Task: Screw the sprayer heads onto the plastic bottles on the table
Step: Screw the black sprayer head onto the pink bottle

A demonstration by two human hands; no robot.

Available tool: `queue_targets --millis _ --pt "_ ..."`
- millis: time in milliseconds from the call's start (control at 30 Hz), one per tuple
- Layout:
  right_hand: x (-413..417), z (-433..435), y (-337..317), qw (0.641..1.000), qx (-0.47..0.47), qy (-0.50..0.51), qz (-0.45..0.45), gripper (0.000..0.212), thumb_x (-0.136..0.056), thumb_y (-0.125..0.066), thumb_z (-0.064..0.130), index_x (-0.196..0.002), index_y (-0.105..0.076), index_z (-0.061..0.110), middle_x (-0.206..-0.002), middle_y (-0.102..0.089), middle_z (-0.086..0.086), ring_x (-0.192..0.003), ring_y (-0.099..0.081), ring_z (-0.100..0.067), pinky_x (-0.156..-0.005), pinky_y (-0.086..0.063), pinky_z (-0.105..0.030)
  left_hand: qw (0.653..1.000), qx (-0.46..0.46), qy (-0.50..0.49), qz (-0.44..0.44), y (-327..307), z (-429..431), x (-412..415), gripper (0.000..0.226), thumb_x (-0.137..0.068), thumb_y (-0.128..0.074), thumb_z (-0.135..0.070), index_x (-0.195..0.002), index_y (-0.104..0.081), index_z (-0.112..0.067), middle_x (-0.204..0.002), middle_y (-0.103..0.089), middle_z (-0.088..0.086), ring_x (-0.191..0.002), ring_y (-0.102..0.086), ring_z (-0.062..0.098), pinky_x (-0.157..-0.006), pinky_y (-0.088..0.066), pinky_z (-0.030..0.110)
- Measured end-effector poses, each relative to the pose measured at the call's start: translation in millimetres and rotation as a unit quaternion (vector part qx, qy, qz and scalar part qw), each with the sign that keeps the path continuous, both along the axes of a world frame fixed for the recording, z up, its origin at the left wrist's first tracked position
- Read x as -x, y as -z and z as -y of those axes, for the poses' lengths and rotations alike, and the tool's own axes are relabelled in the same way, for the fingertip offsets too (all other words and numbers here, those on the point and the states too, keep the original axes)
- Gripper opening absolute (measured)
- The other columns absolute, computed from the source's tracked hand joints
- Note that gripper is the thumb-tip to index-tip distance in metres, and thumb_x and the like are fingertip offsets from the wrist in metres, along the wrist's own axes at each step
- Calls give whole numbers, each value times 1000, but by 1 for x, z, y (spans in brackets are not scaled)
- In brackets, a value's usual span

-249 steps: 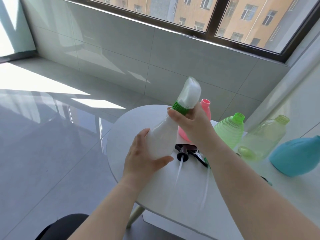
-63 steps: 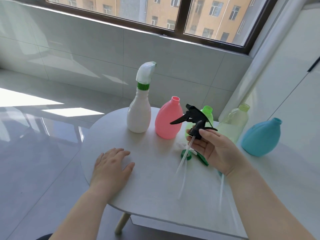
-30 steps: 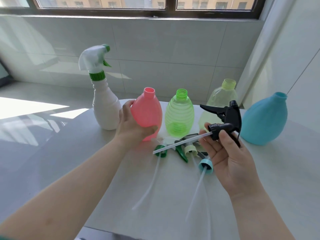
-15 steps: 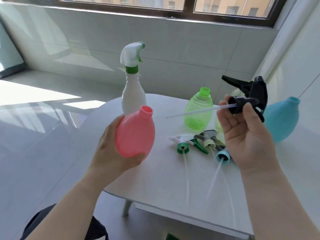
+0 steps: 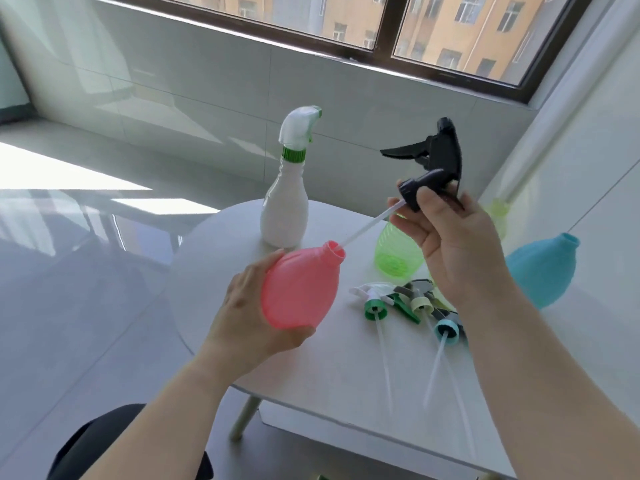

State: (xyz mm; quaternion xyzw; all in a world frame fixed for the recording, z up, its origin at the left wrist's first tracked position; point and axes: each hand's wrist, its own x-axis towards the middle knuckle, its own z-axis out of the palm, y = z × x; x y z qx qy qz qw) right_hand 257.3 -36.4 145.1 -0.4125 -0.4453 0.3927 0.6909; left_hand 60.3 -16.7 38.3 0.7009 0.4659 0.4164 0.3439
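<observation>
My left hand (image 5: 247, 318) grips the pink bottle (image 5: 300, 287) from below, tilted with its open neck pointing up and right, lifted above the table's near edge. My right hand (image 5: 450, 244) holds the black sprayer head (image 5: 434, 164) by its collar; the tip of its white dip tube (image 5: 367, 227) sits at the pink bottle's mouth. A white bottle (image 5: 285, 209) with a white-and-green sprayer head screwed on stands upright at the table's far edge. Three loose sprayer heads (image 5: 408, 304) lie on the table with their tubes pointing toward me.
On the round white table (image 5: 329, 375) stand a green bottle (image 5: 398, 252), a yellowish bottle (image 5: 498, 216) mostly hidden behind my right hand, and a teal bottle (image 5: 540, 271) at the right. A tiled wall and window lie behind; grey floor at the left.
The pink bottle has tilted so its neck faces the sprayer. My right hand brought the black sprayer head down and left, and its tube tip now meets the bottle's mouth.
</observation>
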Motion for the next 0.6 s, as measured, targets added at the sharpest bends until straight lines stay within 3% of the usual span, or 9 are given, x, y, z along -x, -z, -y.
queue_targets --millis 133,233,333,600 --pt "14 -10 13 990 56 -12 127 17 -83 -54 4 -82 -59 21 -75 -70 9 -69 -65 -3 -66 -54 -18 1000 15 0 8 2 -1 -1 92 -41 -81 -34 -93 -19 -78 -97 -31 -47 -100 -34 1 -85 -30 27" --pt "28 -15 23 975 89 -53 197 17 -80 -57 3 -84 -60 20 -91 -66 -6 -79 -63 -9 -78 -52 -23 1000 22 7 14 3 -3 0 90 -42 -81 -34 -95 -20 -75 -100 -31 -44 -102 -35 4 -85 -31 28" --pt "36 -16 26 972 98 -70 203 19 -80 -57 2 -84 -61 19 -97 -65 -13 -88 -60 -18 -89 -49 -31 999 24 9 24 5 -4 1 90 -46 -83 -29 -95 -22 -73 -102 -33 -41 -103 -36 5 -84 -31 28" --pt "40 -19 24 956 89 -100 261 22 -78 -59 -3 -86 -61 18 -94 -65 -6 -89 -61 -12 -89 -48 -21 999 36 17 37 8 -8 -1 87 -47 -81 -34 -97 -20 -71 -102 -30 -42 -103 -35 5 -84 -31 28"
